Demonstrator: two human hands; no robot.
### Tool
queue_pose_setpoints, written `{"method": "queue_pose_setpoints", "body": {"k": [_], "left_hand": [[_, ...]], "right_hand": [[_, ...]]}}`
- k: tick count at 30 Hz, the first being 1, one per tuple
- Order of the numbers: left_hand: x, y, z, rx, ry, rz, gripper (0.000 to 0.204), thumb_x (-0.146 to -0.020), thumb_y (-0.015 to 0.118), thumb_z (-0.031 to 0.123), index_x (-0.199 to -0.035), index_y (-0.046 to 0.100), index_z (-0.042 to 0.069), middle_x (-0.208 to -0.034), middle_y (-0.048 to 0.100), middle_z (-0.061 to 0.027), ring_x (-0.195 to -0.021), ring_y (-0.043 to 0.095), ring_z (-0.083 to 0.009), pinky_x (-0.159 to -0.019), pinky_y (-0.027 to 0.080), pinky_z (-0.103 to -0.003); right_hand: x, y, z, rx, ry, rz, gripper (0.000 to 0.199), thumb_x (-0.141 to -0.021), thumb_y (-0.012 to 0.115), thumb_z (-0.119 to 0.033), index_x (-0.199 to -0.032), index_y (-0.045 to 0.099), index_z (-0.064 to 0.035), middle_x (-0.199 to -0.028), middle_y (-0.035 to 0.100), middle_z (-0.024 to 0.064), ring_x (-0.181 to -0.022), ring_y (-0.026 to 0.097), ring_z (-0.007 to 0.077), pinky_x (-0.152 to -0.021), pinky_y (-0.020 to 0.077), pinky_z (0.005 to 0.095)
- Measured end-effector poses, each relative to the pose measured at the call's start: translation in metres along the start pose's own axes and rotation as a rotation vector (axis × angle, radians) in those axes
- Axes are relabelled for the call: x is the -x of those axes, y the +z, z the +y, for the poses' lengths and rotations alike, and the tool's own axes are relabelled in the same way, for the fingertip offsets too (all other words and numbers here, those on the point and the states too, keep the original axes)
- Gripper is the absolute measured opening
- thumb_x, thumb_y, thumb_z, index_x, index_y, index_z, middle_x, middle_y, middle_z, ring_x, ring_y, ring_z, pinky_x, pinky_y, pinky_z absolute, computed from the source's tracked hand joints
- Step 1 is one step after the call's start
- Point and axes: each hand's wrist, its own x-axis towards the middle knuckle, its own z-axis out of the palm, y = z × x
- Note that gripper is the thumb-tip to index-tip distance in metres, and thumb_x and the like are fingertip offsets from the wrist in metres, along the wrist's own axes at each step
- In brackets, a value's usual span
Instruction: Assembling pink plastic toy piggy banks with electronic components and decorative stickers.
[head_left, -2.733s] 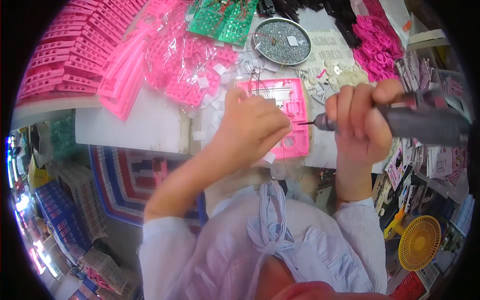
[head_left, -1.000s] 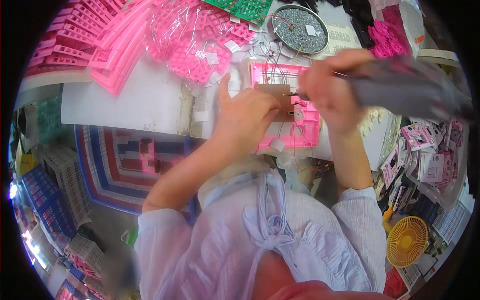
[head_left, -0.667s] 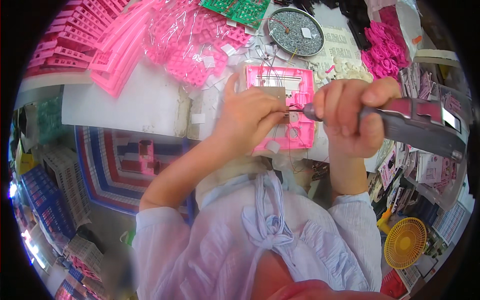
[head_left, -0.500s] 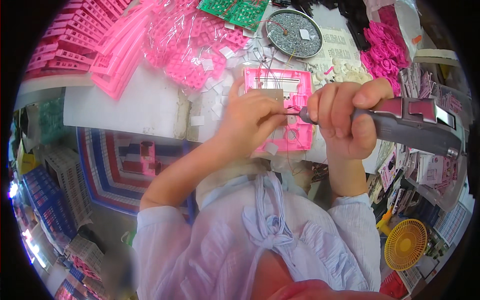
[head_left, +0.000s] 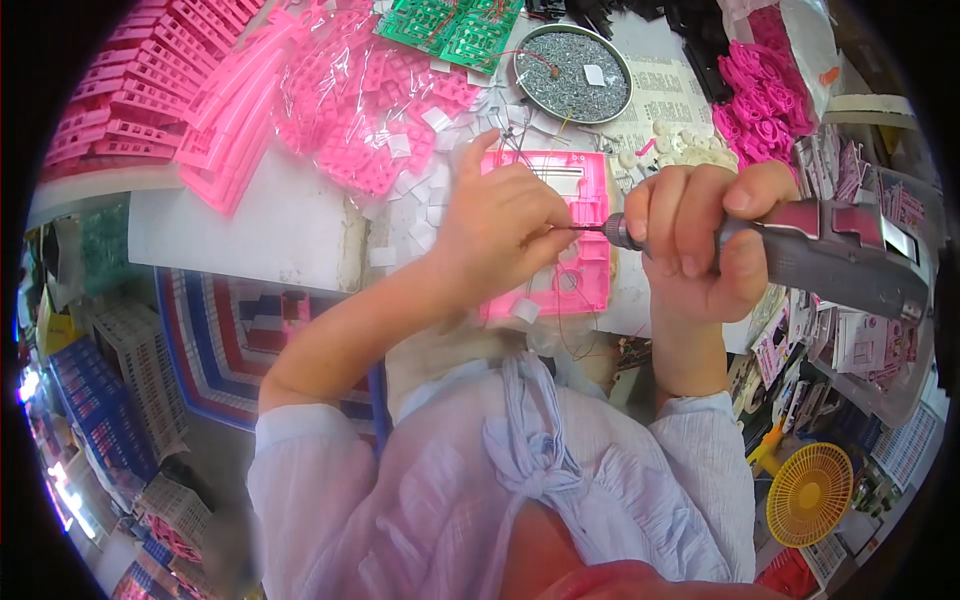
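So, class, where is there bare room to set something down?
Left, the white tabletop between pink frames, bagged pieces and front edge; a narrow strip right of the pink case. Crowded behind it: paper bits, a dish.

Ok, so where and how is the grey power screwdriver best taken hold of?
Probably around the thick body of the power screwdriver, coming from the right: the long body extends that way, while the thin bit points left, toward the left hand.
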Motion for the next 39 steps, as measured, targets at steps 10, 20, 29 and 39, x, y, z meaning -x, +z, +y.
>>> {"method": "queue_pose_setpoints", "body": {"k": [10, 20, 29, 39], "left_hand": [[-0.074, -0.013, -0.031, 0.25, 0.045, -0.351, 0.021, -0.078, 0.081, 0.024, -0.092, 0.069, 0.013, -0.092, 0.069, 0.0001, -0.088, 0.066, -0.0201, -0.111, 0.03, -0.059], [-0.134, 0.032, -0.097, -0.778, -0.06, -0.488, 0.018, -0.082, 0.064, 0.019, -0.092, 0.078, 0.011, -0.093, 0.073, -0.0083, -0.108, 0.06, -0.0284, -0.105, 0.034, -0.062], [-0.144, 0.035, -0.103, -0.837, -0.013, -0.454, 0.023, -0.084, 0.06, 0.024, -0.085, 0.079, 0.011, -0.092, 0.074, -0.0097, -0.101, 0.065, -0.0259, -0.099, 0.04, -0.054], [-0.024, -0.063, -0.023, -0.358, 0.133, -0.138, 0.012, -0.083, 0.074, 0.022, -0.091, 0.072, 0.015, -0.086, 0.068, 0.001, -0.091, 0.065, -0.0203, -0.098, 0.04, -0.048]], "right_hand": [[-0.004, -0.02, 0.003, -0.009, -0.053, 0.126, 0.022, -0.099, 0.058, -0.012, -0.118, 0.049, -0.0072, -0.063, 0.047, 0.0036, -0.053, 0.045, 0.0151, -0.056, 0.0443, 0.0356], [0.033, 0.026, 0.044, 0.022, 0.23, 0.189, 0.025, -0.088, 0.066, -0.003, -0.106, 0.048, -0.0029, -0.076, 0.056, 0.0063, -0.064, 0.057, 0.015, -0.061, 0.0513, 0.032], [0.036, 0.03, 0.05, 0.31, 0.201, -0.036, 0.024, -0.095, 0.063, -0.01, -0.105, 0.041, -0.0098, -0.065, 0.048, 0.0035, -0.052, 0.045, 0.0143, -0.056, 0.0444, 0.0353], [0.033, 0.035, 0.053, 0.296, 0.202, -0.18, 0.022, -0.095, 0.065, -0.008, -0.101, 0.044, -0.0081, -0.07, 0.052, 0.004, -0.057, 0.048, 0.0154, -0.058, 0.0453, 0.0352]]}}
